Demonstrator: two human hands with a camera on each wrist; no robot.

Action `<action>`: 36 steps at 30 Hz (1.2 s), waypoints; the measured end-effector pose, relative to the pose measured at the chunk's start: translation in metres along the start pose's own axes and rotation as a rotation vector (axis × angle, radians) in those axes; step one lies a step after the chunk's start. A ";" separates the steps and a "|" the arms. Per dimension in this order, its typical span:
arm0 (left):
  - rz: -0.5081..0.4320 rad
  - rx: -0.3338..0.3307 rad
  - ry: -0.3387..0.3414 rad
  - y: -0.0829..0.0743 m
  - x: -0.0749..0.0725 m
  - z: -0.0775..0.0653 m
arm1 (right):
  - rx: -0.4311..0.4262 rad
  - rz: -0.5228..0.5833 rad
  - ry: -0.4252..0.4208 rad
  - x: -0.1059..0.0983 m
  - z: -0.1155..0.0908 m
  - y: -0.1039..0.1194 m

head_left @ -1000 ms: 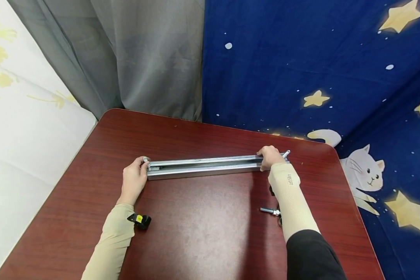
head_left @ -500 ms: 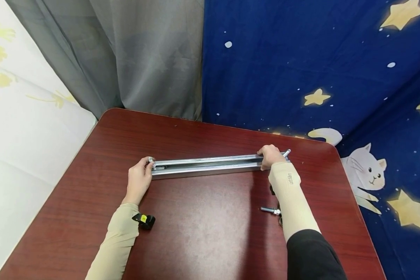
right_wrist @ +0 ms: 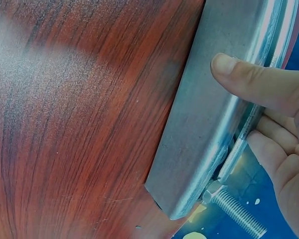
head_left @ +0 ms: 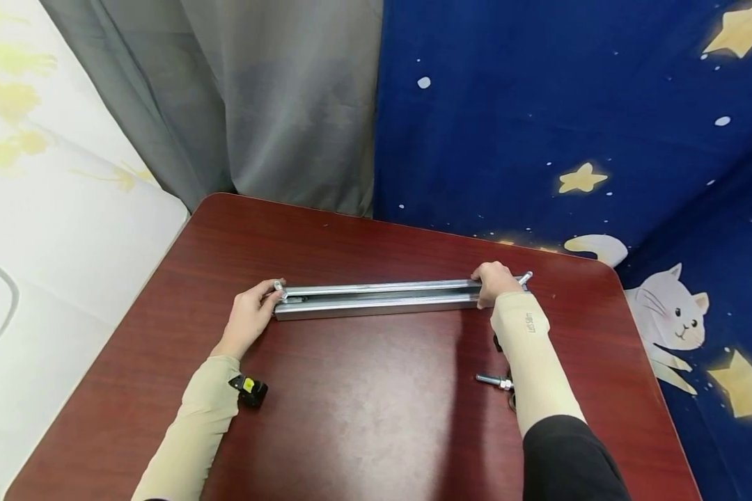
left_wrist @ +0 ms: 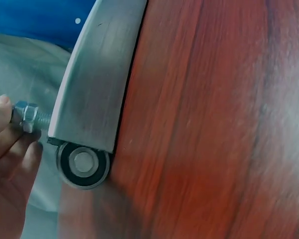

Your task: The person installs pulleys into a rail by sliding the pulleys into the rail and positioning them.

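Observation:
A slotted silver metal channel (head_left: 376, 303) lies across the table, its slot facing up. At its left end a roller wheel (left_wrist: 83, 165) with a dark ring shows partly outside the channel mouth. A threaded bolt with nuts (left_wrist: 28, 117) rises beside that end, and my left hand (head_left: 251, 316) pinches it between thumb and fingers. Near the other end my right hand (head_left: 497, 282) grips the channel, thumb (right_wrist: 234, 72) on the front wall and fingers behind. Just beyond it, another threaded bolt (right_wrist: 236, 211) with a hex nut sticks out of the slot.
A loose bolt with a nut (head_left: 494, 380) lies on the red-brown table (head_left: 363, 403), its other end hidden under my right forearm. A small black part (head_left: 497, 342) peeks out beside that sleeve. Grey (head_left: 301, 104) and blue (head_left: 476, 139) curtains hang behind the table.
My left hand has moved slightly right with the bolt, toward the channel. My right hand keeps its place on the channel. The head view has shifted a little.

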State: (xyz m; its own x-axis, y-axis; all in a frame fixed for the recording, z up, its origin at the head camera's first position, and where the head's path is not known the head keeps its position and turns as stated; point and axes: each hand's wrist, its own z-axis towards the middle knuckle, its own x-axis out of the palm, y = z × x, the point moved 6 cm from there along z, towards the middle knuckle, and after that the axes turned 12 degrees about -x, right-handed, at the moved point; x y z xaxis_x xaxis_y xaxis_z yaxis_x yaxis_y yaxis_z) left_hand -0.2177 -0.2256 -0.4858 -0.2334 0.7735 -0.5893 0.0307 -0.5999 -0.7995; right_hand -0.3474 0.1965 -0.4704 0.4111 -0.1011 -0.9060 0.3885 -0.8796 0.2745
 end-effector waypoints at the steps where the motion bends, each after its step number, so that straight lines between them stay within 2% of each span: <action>1: -0.001 0.001 0.034 0.000 0.000 0.001 | -0.004 -0.006 0.003 0.000 -0.001 0.000; 4: 0.031 -0.002 0.136 0.003 0.001 0.006 | -0.004 -0.006 -0.002 0.001 -0.002 -0.001; 7: 0.125 0.003 0.212 0.007 0.000 0.010 | -0.007 -0.008 -0.001 0.002 -0.002 -0.001; 10: 0.232 0.042 0.287 0.010 0.002 0.015 | 0.001 -0.012 0.000 0.003 -0.001 -0.001; 13: 0.293 0.084 0.351 0.012 0.007 0.019 | 0.009 -0.019 0.000 0.004 0.000 -0.002; 21: 0.348 0.133 0.348 0.009 0.012 0.030 | -0.003 -0.025 0.003 0.002 0.000 -0.002; 27: 0.389 0.093 0.373 0.004 0.011 0.034 | -0.045 -0.034 -0.009 0.002 -0.001 -0.003; 30: 0.415 0.081 0.377 0.003 0.011 0.034 | -0.060 -0.048 0.016 0.002 0.000 0.000; 34: 0.422 0.068 0.380 0.003 0.011 0.033 | -0.081 -0.095 0.080 0.001 0.003 0.013; 36: 0.425 0.060 0.382 0.004 0.010 0.032 | -0.134 -0.131 0.111 0.000 0.008 0.029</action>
State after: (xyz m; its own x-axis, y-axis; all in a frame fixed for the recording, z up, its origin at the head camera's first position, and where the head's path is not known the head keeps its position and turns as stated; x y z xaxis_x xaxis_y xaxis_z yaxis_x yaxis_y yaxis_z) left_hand -0.2514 -0.2272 -0.4911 0.1556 0.4739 -0.8667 -0.0131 -0.8764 -0.4815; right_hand -0.3425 0.1678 -0.4653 0.4354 0.0690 -0.8976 0.5479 -0.8114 0.2034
